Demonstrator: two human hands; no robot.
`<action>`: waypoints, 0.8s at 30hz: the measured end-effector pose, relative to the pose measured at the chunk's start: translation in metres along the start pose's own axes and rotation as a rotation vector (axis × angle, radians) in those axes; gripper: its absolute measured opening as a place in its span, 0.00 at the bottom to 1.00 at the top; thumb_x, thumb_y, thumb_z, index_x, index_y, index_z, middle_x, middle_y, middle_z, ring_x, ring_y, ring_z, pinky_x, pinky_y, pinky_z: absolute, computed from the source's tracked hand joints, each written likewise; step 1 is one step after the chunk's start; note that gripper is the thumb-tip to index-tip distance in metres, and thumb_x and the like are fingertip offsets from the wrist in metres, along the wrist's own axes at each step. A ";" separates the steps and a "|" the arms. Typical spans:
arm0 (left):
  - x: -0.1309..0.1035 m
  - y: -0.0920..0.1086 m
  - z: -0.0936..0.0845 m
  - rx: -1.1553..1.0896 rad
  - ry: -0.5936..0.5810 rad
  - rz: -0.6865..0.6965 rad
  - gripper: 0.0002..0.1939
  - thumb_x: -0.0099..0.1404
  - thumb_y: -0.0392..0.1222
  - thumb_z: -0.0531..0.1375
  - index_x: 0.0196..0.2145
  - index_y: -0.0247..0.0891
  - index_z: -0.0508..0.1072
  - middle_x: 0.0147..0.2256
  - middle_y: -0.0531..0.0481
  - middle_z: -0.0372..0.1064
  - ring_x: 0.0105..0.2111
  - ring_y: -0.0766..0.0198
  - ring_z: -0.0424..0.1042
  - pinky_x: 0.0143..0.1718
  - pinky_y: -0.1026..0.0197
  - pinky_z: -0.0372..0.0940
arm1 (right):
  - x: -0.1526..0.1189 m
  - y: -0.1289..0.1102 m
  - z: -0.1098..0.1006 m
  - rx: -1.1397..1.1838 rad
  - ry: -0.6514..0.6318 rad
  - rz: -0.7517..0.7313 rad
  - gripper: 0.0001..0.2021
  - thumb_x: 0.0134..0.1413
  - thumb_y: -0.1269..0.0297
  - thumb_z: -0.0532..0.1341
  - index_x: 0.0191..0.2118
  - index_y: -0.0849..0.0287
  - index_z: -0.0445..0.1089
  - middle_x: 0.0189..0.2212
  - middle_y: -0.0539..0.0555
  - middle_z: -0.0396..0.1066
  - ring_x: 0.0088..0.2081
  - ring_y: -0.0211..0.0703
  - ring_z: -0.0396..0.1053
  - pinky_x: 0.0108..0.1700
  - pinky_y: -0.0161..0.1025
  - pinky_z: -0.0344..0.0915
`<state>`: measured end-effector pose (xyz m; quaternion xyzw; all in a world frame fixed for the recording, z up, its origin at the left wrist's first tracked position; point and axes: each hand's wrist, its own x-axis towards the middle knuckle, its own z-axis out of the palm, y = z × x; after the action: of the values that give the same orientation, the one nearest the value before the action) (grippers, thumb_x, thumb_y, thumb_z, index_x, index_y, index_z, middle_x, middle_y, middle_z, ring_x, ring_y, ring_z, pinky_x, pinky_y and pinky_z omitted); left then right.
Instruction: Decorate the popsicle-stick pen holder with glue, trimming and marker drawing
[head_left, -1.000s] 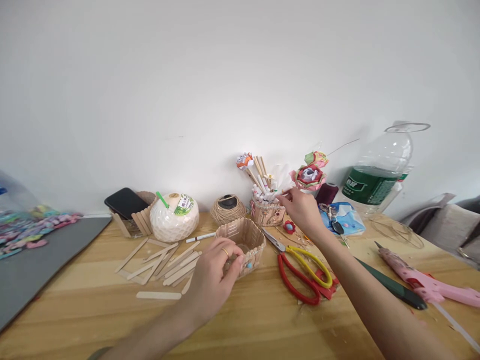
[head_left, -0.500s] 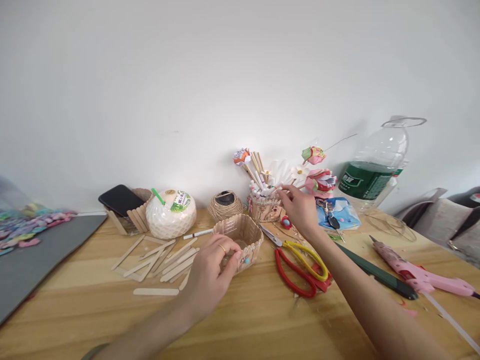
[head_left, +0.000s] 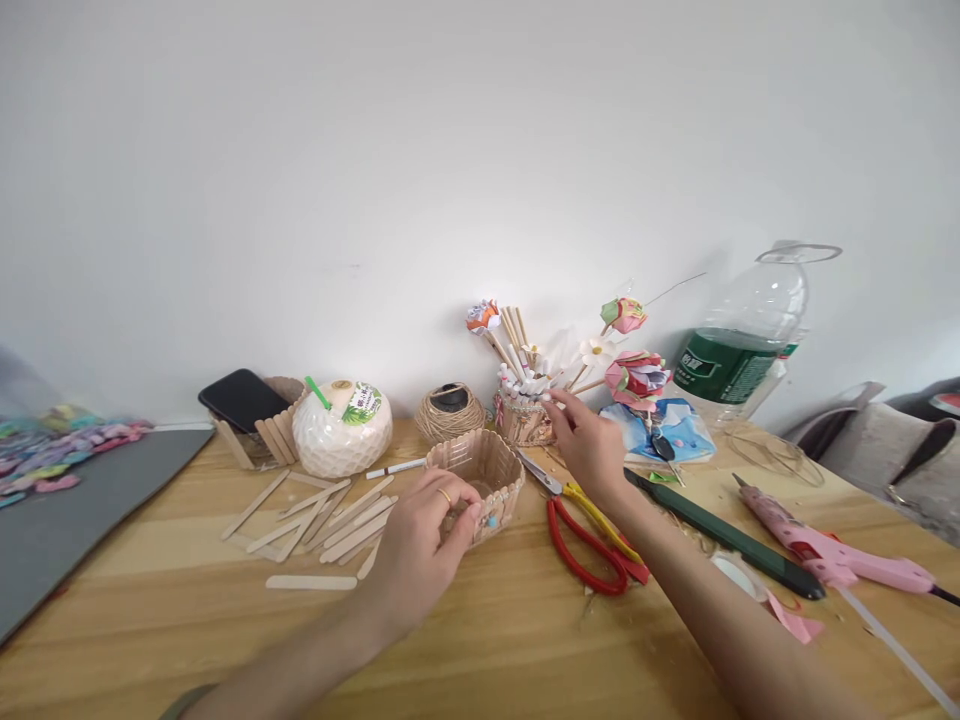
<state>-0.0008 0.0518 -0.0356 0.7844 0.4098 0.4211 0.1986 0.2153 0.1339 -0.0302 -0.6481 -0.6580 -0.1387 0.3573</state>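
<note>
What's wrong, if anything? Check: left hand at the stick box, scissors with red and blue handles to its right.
Not blue but yellow, the head view shows: left hand at the stick box, scissors with red and yellow handles to its right.

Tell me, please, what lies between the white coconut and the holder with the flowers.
In the head view, a ball of twine stands between the coconut and the flower holder.
</note>
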 end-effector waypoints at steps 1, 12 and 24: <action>0.000 0.000 0.000 0.003 -0.001 0.002 0.08 0.65 0.35 0.51 0.29 0.38 0.67 0.31 0.48 0.69 0.35 0.60 0.66 0.38 0.57 0.61 | -0.001 -0.003 0.002 -0.018 -0.015 0.005 0.16 0.60 0.59 0.53 0.47 0.58 0.73 0.21 0.54 0.76 0.24 0.45 0.72 0.26 0.33 0.55; -0.001 0.001 0.001 0.025 -0.007 0.003 0.07 0.65 0.35 0.52 0.30 0.38 0.67 0.31 0.49 0.70 0.36 0.59 0.67 0.38 0.56 0.62 | 0.045 -0.022 -0.015 -0.092 -0.094 0.144 0.16 0.64 0.62 0.47 0.47 0.60 0.70 0.33 0.60 0.77 0.37 0.52 0.73 0.36 0.41 0.62; -0.001 0.000 -0.002 0.048 0.012 0.025 0.06 0.64 0.34 0.53 0.30 0.39 0.68 0.31 0.49 0.70 0.35 0.59 0.68 0.38 0.56 0.63 | 0.079 -0.015 -0.028 0.024 -0.286 0.184 0.13 0.60 0.63 0.57 0.49 0.61 0.66 0.46 0.56 0.68 0.41 0.44 0.70 0.41 0.46 0.69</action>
<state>-0.0027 0.0504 -0.0349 0.7914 0.4112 0.4183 0.1720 0.2167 0.1735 0.0451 -0.7145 -0.6417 -0.0038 0.2788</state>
